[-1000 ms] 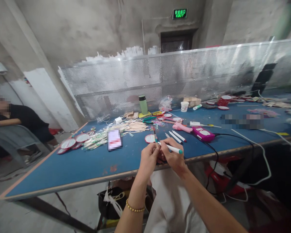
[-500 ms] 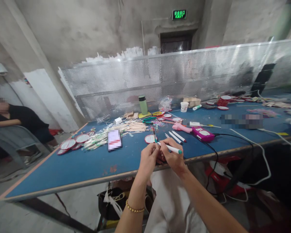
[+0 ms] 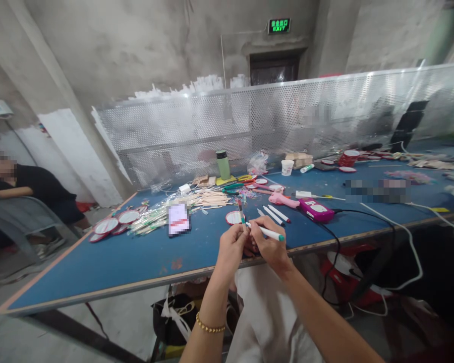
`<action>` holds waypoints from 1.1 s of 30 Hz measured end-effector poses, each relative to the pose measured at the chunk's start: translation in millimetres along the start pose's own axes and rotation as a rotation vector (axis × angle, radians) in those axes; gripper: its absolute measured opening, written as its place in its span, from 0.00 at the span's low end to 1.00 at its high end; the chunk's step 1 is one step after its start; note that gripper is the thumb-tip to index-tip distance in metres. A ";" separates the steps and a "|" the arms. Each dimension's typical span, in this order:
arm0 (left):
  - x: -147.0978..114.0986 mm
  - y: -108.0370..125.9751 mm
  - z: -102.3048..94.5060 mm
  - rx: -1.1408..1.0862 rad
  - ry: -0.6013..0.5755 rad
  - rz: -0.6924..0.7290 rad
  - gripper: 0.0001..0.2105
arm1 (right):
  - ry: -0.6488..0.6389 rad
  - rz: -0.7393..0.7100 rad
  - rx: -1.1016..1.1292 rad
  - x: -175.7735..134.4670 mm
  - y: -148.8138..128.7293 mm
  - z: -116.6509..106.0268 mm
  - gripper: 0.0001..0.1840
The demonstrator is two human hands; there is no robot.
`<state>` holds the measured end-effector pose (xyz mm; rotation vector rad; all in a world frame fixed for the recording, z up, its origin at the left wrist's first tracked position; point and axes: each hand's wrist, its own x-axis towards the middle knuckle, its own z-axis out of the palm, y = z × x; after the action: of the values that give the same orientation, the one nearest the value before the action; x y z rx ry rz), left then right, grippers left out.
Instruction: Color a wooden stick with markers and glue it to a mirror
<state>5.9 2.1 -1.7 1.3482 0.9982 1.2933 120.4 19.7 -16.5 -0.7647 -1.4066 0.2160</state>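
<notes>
At a blue bench (image 3: 136, 262), the left hand (image 3: 232, 246) pinches a thin banded stick (image 3: 241, 208) jutting ahead of it, while the right hand (image 3: 269, 246) grips a green-ended marker (image 3: 270, 233) angled toward the stick. Little has shifted in the past second, suggesting steady marking.

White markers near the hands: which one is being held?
The green-ended marker, in the right hand. The other white markers lie on the table beyond that hand, and none of them shows a green end.
</notes>
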 end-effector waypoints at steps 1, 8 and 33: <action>0.1 -0.3 0.0 0.003 0.002 -0.001 0.16 | 0.009 0.002 -0.003 -0.1 0.4 0.2 0.11; 0.0 -1.9 1.0 0.025 0.016 -0.005 0.14 | 0.030 -0.022 0.002 0.0 -0.1 0.0 0.11; 0.5 -2.7 2.7 0.087 0.065 0.021 0.10 | 0.013 -0.048 -0.026 0.2 2.0 0.9 0.11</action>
<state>8.8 2.8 -4.0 1.3927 1.0984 1.3304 120.2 21.6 -17.6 -0.7518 -1.4163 0.1554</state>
